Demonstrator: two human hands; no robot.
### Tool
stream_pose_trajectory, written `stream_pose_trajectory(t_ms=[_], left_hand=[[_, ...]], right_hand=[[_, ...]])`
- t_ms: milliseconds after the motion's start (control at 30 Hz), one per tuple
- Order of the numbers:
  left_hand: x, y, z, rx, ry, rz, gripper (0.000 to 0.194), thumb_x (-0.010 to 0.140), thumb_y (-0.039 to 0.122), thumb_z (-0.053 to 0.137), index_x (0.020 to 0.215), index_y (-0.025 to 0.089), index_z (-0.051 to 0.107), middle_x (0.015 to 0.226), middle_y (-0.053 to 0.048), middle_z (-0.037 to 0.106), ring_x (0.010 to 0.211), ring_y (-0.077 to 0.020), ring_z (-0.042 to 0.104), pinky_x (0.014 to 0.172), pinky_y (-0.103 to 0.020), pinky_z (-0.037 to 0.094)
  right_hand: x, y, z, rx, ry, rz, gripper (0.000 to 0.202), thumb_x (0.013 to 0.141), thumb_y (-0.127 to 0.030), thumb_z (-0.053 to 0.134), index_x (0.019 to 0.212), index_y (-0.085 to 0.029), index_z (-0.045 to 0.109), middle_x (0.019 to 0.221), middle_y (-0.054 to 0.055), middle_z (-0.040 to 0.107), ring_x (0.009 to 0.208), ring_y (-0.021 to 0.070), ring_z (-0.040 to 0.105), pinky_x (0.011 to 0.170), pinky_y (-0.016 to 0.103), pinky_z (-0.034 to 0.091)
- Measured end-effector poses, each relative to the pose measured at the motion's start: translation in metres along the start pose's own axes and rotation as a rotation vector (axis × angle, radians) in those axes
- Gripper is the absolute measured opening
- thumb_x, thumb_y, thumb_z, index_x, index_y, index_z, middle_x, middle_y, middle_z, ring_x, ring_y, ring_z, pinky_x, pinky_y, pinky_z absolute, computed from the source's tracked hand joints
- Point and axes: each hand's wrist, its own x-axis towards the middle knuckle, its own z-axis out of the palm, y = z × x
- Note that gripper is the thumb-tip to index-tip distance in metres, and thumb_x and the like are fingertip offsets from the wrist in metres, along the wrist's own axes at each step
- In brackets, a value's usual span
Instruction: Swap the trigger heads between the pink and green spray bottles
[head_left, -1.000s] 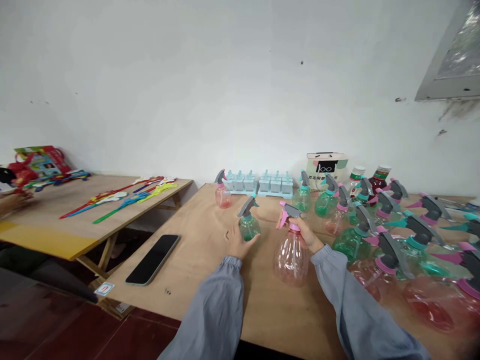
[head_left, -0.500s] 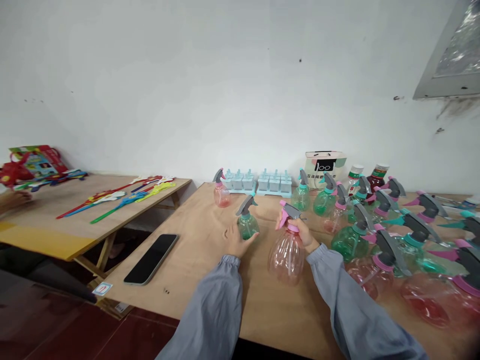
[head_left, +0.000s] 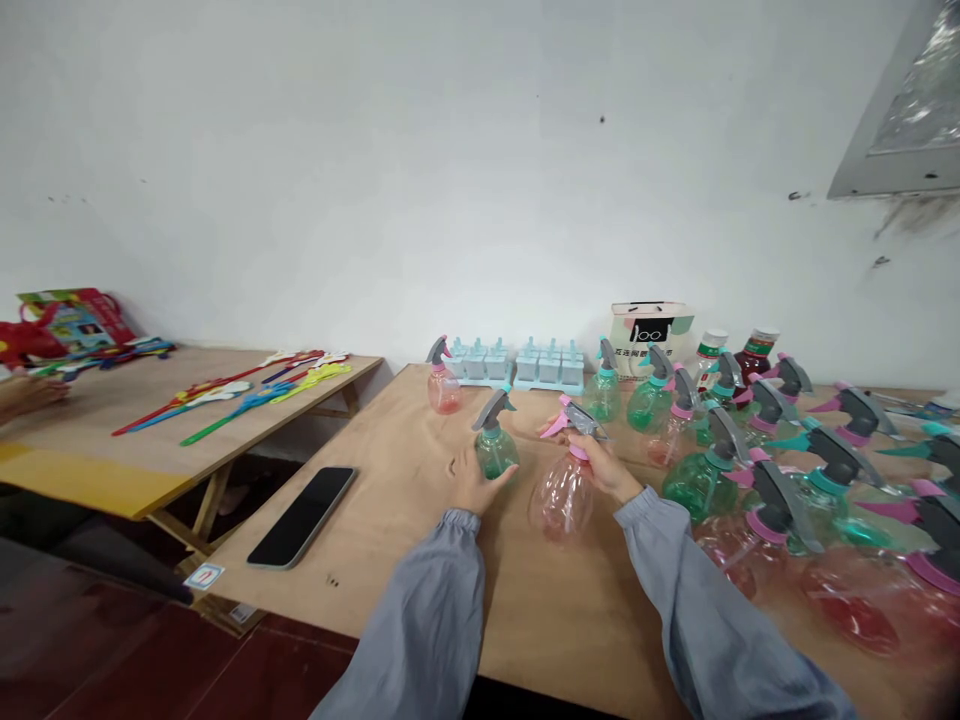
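Note:
My right hand (head_left: pixel 604 468) is closed around the neck of a clear pink spray bottle (head_left: pixel 561 500), just below its pink and grey trigger head. That bottle leans a little, and its ribbed body looks empty of coloured liquid. To its left, a small green spray bottle (head_left: pixel 495 452) with a grey and turquoise head stands upright on the wooden table. My left hand (head_left: pixel 472 484) cups the green bottle's lower body, its thumb across the front; some of its fingers are hidden. Several more pink and green spray bottles (head_left: pixel 701 485) crowd the table on the right.
A pink spray bottle (head_left: pixel 444 388) stands near the pale blue ice-pop moulds (head_left: pixel 550 368) at the back. Beside them are a paper box (head_left: pixel 649 340) and two capped bottles. A phone (head_left: pixel 304 518) lies left. Another table (head_left: pixel 247 455) holds colourful plastic sticks; a person's hand (head_left: pixel 30 396) shows there.
The pink spray bottle in my right hand has shifted slightly left and up, and its tilt has changed. My left hand and the green bottle stay where they were.

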Motion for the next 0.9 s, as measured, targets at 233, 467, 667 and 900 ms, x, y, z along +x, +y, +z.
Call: stream_pose_trajectory(t_ms=[233, 467, 667, 900], left_hand=[[-0.001, 0.001, -0.001, 0.013, -0.003, 0.011, 0.084, 0.071, 0.058, 0.071, 0.14, 0.02, 0.041, 0.131, -0.016, 0.06, 0.127, -0.0349, 0.055, 0.111, -0.054, 0.031], [-0.001, 0.0, -0.001, 0.009, 0.014, 0.033, 0.085, 0.071, 0.057, 0.073, 0.139, 0.018, 0.042, 0.13, -0.016, 0.06, 0.126, -0.0355, 0.055, 0.108, -0.055, 0.035], [0.004, -0.008, 0.002, 0.02, -0.05, 0.011, 0.091, 0.068, 0.061, 0.073, 0.141, 0.018, 0.042, 0.13, -0.018, 0.06, 0.127, -0.0367, 0.054, 0.108, -0.054, 0.036], [0.004, -0.009, 0.001, -0.004, -0.064, 0.005, 0.091, 0.068, 0.061, 0.073, 0.143, 0.019, 0.04, 0.135, -0.018, 0.058, 0.13, -0.036, 0.052, 0.11, -0.054, 0.034]], right_hand=[[0.004, 0.008, -0.007, -0.083, 0.115, -0.066, 0.037, 0.071, -0.059, 0.064, 0.067, -0.023, 0.062, 0.067, 0.003, 0.065, 0.069, 0.0195, 0.06, 0.063, 0.031, 0.048], [0.016, 0.005, -0.028, -0.399, 0.317, -0.171, 0.042, 0.073, -0.061, 0.067, 0.082, -0.02, 0.067, 0.072, 0.001, 0.064, 0.069, 0.0173, 0.058, 0.065, 0.03, 0.047], [0.033, 0.017, -0.053, -0.526, 0.521, -0.245, 0.054, 0.07, -0.071, 0.066, 0.078, -0.017, 0.064, 0.061, -0.002, 0.057, 0.059, 0.0143, 0.048, 0.058, 0.028, 0.04], [0.078, 0.029, -0.076, -0.611, 0.658, -0.27, 0.062, 0.07, -0.073, 0.063, 0.095, -0.016, 0.067, 0.076, 0.005, 0.066, 0.068, 0.0193, 0.052, 0.07, 0.035, 0.045]])
